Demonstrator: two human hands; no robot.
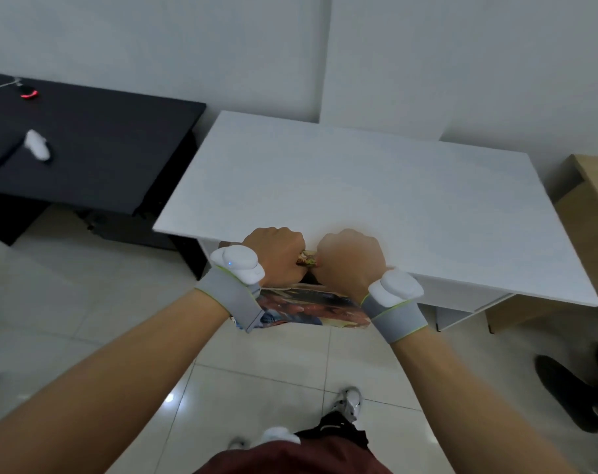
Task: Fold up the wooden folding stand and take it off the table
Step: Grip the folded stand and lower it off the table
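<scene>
The wooden folding stand (306,261) was held at the near edge of the white table (359,186), mostly off it, with only a short stretch of its wooden top bar showing between the two fists. Below that bar a colourful printed panel (311,307) hung down in front of the table's near edge, over the tiled floor (85,319); whether this panel was part of the stand or something slung on it could not be told. The left hand (273,256) was closed in a fist around the bar on the left, and the right hand (350,260) was closed around it just beside, knuckles up, the two hands almost touching. Each wrist wore a grey band carrying a white tracker.

Judging from the easy two-fisted hold, the stand was light and its wooden frame stiff, though the hanging panel looked limp and likely to swing. It appeared folded flat, so the fold seemed done and the lift away nearly complete. The top bar was the sensible place to grip, since it bore the weight and kept fingers clear of any hinge.

The tabletop itself lay bare beyond the hands. Left of the table stood a black desk (85,138) with a white object on it, and to the right a pale wooden cabinet (595,213).
</scene>
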